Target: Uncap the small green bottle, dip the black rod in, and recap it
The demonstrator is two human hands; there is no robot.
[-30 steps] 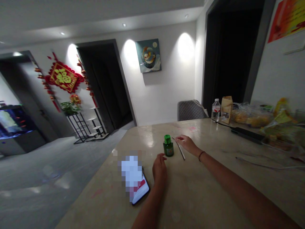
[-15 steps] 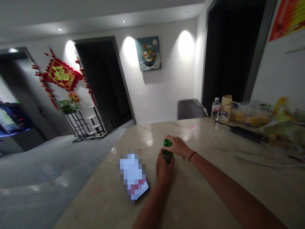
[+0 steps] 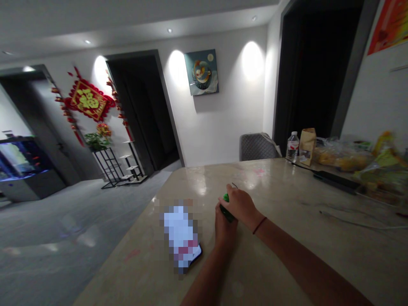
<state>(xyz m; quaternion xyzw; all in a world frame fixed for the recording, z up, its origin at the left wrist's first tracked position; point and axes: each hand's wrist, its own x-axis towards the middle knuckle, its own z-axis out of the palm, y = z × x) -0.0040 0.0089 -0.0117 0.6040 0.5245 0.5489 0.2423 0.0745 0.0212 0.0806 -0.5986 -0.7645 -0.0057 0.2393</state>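
A small dark object with a bright green top [image 3: 226, 198] is between my two hands above the table. My left hand [image 3: 225, 227] is wrapped round its lower part. My right hand [image 3: 242, 205], with a thin dark red band at the wrist, closes over the green top from the right and hides much of it. A thin dark strand [image 3: 234, 185] shows just beyond my right fingers. To the left of my hands a phone [image 3: 181, 238] lies on the table, its screen lit and pixelated.
The pale stone table [image 3: 153, 263] has a water bottle [image 3: 292, 146], a paper bag [image 3: 307, 146], plastic food bags [image 3: 342, 155], a black flat device [image 3: 336, 182] and a white cable [image 3: 357, 223] on its right side. A grey chair [image 3: 258, 146] stands behind it.
My right hand has turned and lowered over the green top, covering more of it. The object now leans, and a thin strand shows beyond my fingers. The view has shifted slightly.
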